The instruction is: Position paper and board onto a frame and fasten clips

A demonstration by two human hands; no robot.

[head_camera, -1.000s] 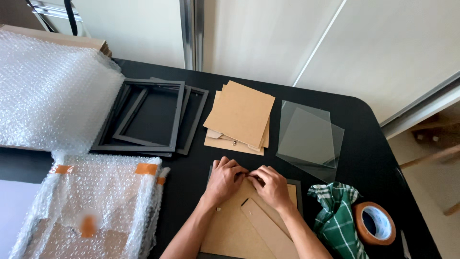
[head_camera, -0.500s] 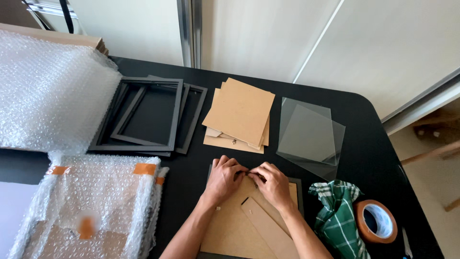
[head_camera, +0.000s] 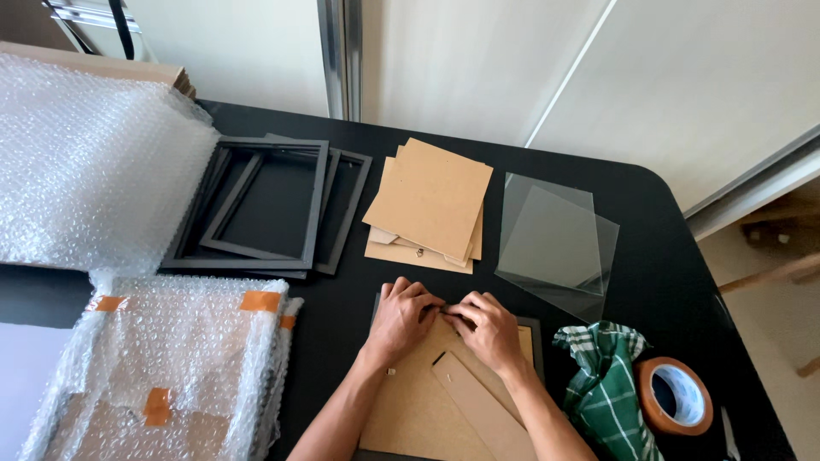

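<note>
**Both hands at the top edge of a face-down frame**

Closest to us, a dark picture frame lying face down with its brown fibreboard back and slanted stand strut showing (head_camera: 431, 401) sits on the black table (head_camera: 675, 256), right at the near edge. The left hand (head_camera: 400, 321) lies flat on the backing, fingers curled down at the frame's top edge. The right hand (head_camera: 489, 329) is just beside it, fingertips bunched and pinching at something small on that same top edge; what exactly is between them is too small to tell. The two hands all but touch.

To the right of the frame, a green and white checked cloth (head_camera: 605, 388) lies crumpled, and beside that a roll of brown packing tape (head_camera: 676, 396) lies flat. On the left, a bundle wrapped in clear bubble wrap with orange tape tabs (head_camera: 171, 367) rests on the table.

Further back, straight ahead of the hands, a loose stack of brown fibreboard backing panels (head_camera: 430, 201). To its right, a few clear glass panes (head_camera: 553, 243), overlapping at angles. To its left, a pile of empty black rectangular frames (head_camera: 265, 205), and past those a big sheet of bubble wrap (head_camera: 85, 162) heaped over a cardboard box.
</note>
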